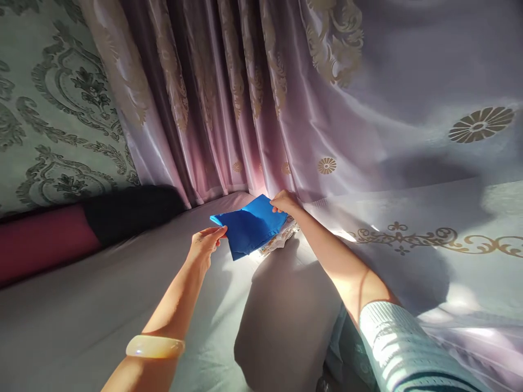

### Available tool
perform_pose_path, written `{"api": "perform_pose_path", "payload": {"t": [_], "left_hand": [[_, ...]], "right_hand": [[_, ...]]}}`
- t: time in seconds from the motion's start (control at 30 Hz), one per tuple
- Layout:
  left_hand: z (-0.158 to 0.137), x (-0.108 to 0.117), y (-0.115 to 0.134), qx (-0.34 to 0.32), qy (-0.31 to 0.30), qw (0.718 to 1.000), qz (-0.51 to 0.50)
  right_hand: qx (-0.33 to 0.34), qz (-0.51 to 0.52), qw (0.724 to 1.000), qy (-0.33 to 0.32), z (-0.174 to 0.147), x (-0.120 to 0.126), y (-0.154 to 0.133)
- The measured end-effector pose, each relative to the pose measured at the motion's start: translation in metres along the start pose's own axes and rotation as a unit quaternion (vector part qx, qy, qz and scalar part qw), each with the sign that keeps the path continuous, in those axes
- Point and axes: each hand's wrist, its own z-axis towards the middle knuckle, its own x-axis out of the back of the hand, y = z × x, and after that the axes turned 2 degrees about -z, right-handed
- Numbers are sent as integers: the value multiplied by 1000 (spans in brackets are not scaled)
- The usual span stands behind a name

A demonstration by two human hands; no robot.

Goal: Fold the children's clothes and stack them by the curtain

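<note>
A folded blue sheet point(255, 223) is held up in front of me between both hands. Whether it is paper or cloth I cannot tell. At its left edge, my left hand point(207, 239) pinches a corner between thumb and fingers. The far right edge is gripped by my right hand point(285, 202), its fingers closed on the sheet. One part of the sheet lies in bright sun, while the rest is in shade. Partly hidden beneath it is a crumpled, white-and-brown patterned thing point(281, 239).
Pale bedding point(171, 299) spreads below my hands. Pink patterned curtains point(245, 109) hang behind, reaching down to it. A red-and-black padded roll point(93, 228) lies along the wallpapered wall point(69, 109) at left. Fabric with gold scrollwork point(408, 237) is at right.
</note>
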Motion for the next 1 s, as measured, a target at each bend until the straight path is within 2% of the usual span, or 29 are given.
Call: {"api": "perform_pose_path", "payload": {"t": [0.17, 0.5, 0.73, 1.0], "left_hand": [[11, -29, -8, 25, -2, 1000, -5], [27, -68, -27, 42, -13, 999, -27], [39, -82, -39, 44, -23, 999, -12], [38, -86, -54, 50, -27, 996, 65]], "right_hand": [[-1, -46, 999, 11, 14, 15, 12], [3, -120, 992, 38, 35, 29, 22], [6, -149, 987, 53, 58, 27, 31], [2, -144, 988, 55, 66, 15, 45]]}}
